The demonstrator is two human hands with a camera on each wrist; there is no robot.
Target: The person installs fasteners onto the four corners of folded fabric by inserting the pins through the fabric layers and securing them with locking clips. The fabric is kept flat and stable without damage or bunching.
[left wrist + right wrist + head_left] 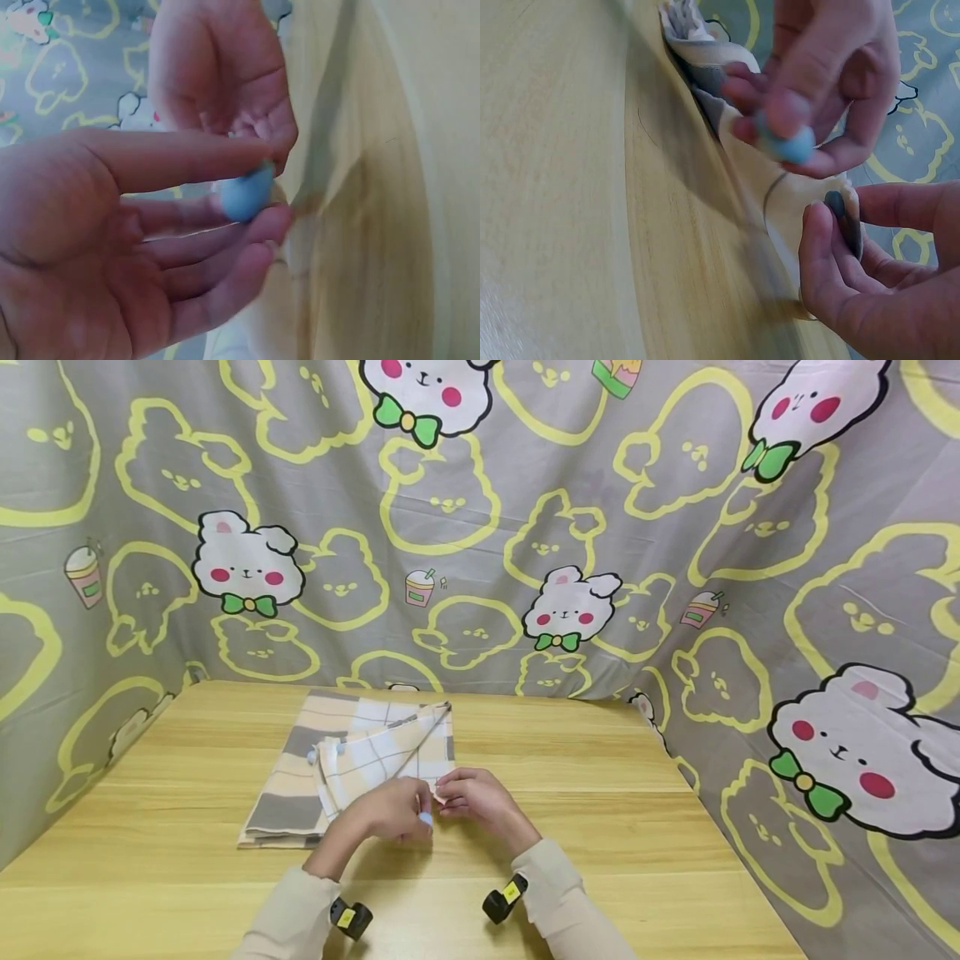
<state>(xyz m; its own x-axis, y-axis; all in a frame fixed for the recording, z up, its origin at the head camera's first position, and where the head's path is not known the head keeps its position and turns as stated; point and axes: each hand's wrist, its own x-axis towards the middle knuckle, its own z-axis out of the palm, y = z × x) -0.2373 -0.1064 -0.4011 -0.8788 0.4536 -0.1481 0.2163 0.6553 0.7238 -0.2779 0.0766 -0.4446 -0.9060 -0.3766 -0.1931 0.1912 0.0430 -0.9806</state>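
Observation:
A plaid cloth [375, 764] in cream, white and grey lies folded on the table, its near right corner lifted. My left hand [397, 810] pinches a small light-blue rounded cap [247, 193] between thumb and fingers. Just right of it, my right hand [476, 797] grips the cloth's corner. In the right wrist view, a small grey-blue piece [845, 217] shows at that corner between the right hand's thumb and fingers. The cap is close to the corner and apart from the grey-blue piece. Light-blue knobs [312, 756] sit at another corner of the folded flap.
The wooden table [585, 760] extends around the cloth on all sides. A grey curtain [465, 535] with rabbit prints hangs behind and beside it. Each sleeve carries a black wrist camera [504, 900].

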